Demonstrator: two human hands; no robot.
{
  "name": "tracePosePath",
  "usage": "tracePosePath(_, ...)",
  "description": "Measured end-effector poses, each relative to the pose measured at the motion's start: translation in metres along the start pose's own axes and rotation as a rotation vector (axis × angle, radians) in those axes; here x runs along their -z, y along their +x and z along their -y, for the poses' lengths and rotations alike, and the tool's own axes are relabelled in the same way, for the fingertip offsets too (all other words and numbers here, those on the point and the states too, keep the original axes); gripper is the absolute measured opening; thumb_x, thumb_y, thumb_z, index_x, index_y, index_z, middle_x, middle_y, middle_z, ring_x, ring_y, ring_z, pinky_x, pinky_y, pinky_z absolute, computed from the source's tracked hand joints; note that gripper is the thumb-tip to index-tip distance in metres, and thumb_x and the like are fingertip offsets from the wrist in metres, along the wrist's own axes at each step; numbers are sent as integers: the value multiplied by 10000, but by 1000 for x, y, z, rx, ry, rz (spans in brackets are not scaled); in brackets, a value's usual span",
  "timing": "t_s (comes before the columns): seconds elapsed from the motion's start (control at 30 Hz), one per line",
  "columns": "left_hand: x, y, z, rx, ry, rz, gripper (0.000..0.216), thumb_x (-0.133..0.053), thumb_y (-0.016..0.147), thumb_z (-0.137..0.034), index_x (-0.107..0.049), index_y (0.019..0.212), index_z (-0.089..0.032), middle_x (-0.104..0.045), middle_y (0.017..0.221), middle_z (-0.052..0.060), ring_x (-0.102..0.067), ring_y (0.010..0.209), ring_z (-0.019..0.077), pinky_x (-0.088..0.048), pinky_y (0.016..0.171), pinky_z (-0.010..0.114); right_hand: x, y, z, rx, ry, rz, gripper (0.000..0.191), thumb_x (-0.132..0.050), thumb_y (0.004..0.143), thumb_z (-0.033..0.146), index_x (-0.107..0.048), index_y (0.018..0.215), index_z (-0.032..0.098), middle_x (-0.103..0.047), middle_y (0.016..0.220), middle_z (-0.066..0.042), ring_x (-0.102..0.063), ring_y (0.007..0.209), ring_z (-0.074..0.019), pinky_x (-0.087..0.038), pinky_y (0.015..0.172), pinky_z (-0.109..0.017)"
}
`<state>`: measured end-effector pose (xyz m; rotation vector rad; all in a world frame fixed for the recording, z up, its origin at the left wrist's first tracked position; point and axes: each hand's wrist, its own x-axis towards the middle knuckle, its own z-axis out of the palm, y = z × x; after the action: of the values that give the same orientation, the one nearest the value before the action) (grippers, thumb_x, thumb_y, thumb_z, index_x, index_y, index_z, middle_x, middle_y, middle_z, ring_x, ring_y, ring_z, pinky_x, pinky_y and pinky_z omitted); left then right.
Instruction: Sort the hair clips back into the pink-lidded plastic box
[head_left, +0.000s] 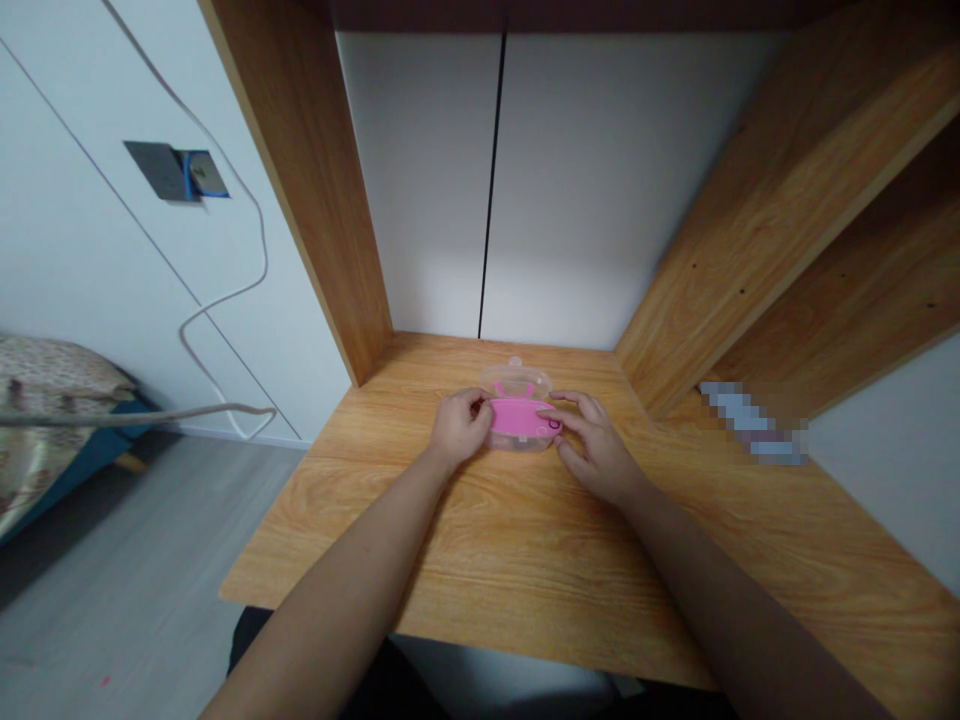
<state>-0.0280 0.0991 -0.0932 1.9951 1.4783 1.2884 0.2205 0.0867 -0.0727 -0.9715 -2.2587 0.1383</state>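
A small clear plastic case (517,384) with a pink insert (519,417) lies on the wooden desk (465,520), its lid raised toward the back. My left hand (459,428) is curled, its fingertips pinching the left edge of the pink part. My right hand (596,448) rests on the desk at the right side, fingers stretched and touching the pink part's right end.
Wooden side panels (315,190) and slanted shelves (795,210) enclose the desk on both sides, with a white back wall behind. A blurred object (754,422) lies at the right. A wall socket (176,172) with a cable and a bed (45,400) are at the left.
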Motion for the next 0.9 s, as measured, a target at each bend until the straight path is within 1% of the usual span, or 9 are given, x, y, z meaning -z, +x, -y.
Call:
tracePosePath(0.3,1,0,-2,26,1,14,242,-495,870,-193,-735,881,-166,-740,836,51,-654,771,181,-475,709,266,1,0,-1,-29,16,-84,354,-559,885,195,-668,1217,253,-560,1321,-120,-524,1260,-310,-440,1074,-560)
tracePosePath(0.5,1,0,-1,22,15,9,243,-498,871,-185,-740,882,-164,-743,839,51,-656,770,180,-477,719,268,-1,1,0,-42,-13,-7,332,-548,924,241,-679,1228,267,-564,1313,-113,-527,1252,-304,-439,1074,-550)
tracePosePath(0.6,0,0,0,17,-1,15,250,-497,871,-182,-744,903,-164,-751,867,56,-664,798,185,-485,737,270,-3,0,-2,-59,-24,-5,330,-554,933,262,-678,1238,268,-564,1317,-115,-525,1254,-308,-435,1075,-556)
tracePosePath(0.77,0,0,0,19,-2,18,257,-493,868,-181,-746,910,-161,-753,871,57,-666,800,184,-485,742,270,-3,0,-4,-46,32,-51,297,-545,944,258,-680,1209,255,-567,1311,-109,-533,1253,-288,-437,1083,-528)
tracePosePath(0.9,0,0,0,17,7,11,249,-496,868,-188,-743,889,-165,-748,856,55,-663,794,185,-481,745,274,-3,0,-10,-111,70,-146,290,-487,960,230,-673,1181,251,-599,1246,-97,-565,1213,-263,-448,1080,-502)
